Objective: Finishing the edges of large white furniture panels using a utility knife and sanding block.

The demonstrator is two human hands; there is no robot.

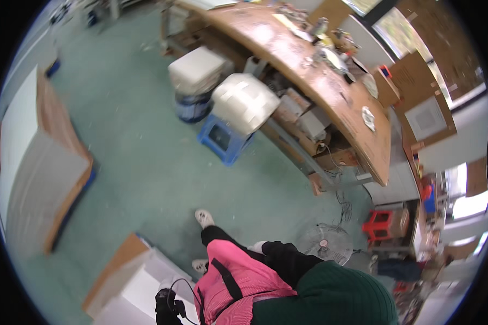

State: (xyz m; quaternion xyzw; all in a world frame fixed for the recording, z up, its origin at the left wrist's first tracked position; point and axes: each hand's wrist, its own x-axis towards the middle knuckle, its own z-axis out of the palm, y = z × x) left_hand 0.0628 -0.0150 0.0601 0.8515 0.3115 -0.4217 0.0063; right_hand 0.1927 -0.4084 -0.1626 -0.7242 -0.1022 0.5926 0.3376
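Observation:
My left hand [169, 285], pale and partly cut off by its black cuff, is low in the view beside a stack of white sheets [141, 290]. A thin black cable [180, 280] loops close to that wrist. Its fingers are too small and blurred to read. My right hand [257, 247] hangs in front of my body near my black trouser leg, at the end of a black sleeve cover and a dark green sleeve. Only a pale patch of it shows, and its fingers are not distinct. Between both arms lies my pink apron [228, 271] with a black strap.
A long wooden workbench [287, 54] with clutter runs across the upper right. Cushion-topped seats stand before it, one on a blue stool [222, 141]. Tall sheet stacks [49, 157] are at the left. A floor fan [324, 244] and a red stool [378, 225] are at the right.

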